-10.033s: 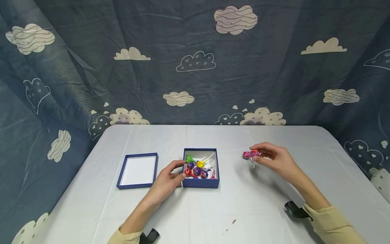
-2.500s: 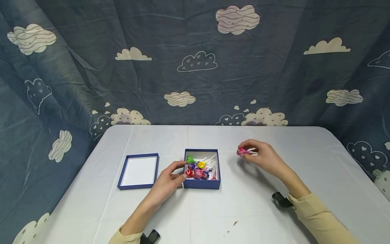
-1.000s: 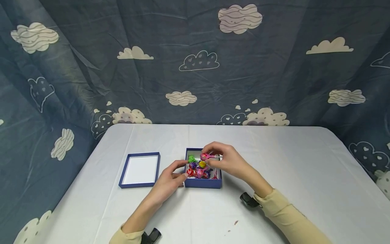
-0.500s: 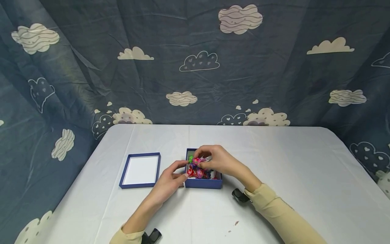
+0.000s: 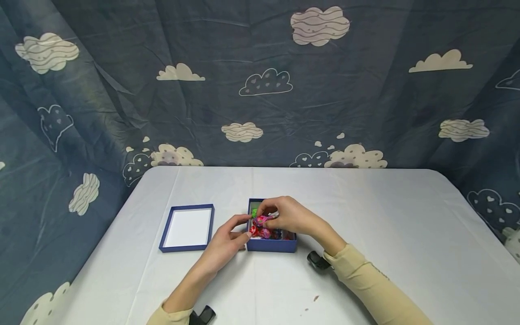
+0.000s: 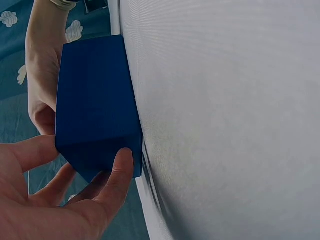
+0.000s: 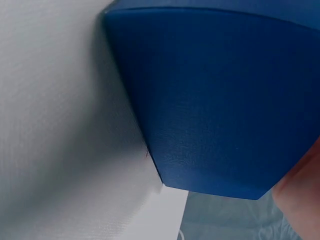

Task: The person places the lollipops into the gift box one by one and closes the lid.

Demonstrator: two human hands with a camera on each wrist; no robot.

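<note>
In the head view my right hand (image 5: 290, 219) reaches over the blue box (image 5: 272, 245) and pinches a pink lollipop (image 5: 260, 220) low inside it. Other wrapped lollipops lie there, among them a red one (image 5: 253, 230) and a green one (image 5: 254, 212); the hand hides several. My left hand (image 5: 222, 243) holds the box at its left side. In the left wrist view, this left hand (image 6: 75, 195) has its thumb at the upper edge and fingertips against the outer wall. The right wrist view is mostly filled by the box's outer wall (image 7: 215, 100), so the right fingertips are hidden there.
The blue-rimmed lid (image 5: 188, 228) lies white inside up, left of the box. Both rest on the white-covered table (image 5: 386, 216). Small brown specks (image 5: 316, 298) mark the cloth near the front. A dark cloud-print curtain (image 5: 260, 113) hangs behind.
My right hand has carried the pink lollipop left from over the table into the box, and lowered it slightly in the last half second. My left hand has stayed at the box.
</note>
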